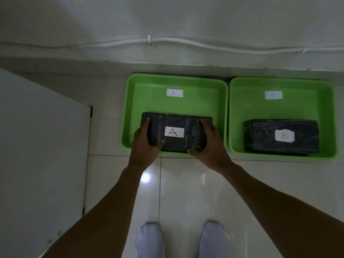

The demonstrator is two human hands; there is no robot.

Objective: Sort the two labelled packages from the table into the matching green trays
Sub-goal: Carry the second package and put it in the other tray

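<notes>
Both hands grip the black package marked A at its short ends, the left hand on the left end and the right hand on the right, over the near part of the green tray labelled A. In the right tray labelled B, just beside it on the tiled floor, lies the package marked B. A white desk stands at left.

- one camera only, worn on my head, wide-angle.
- it faces steeply down and forward over my arms, at the trays by the wall.
- my feet sit at the bottom edge.
</notes>
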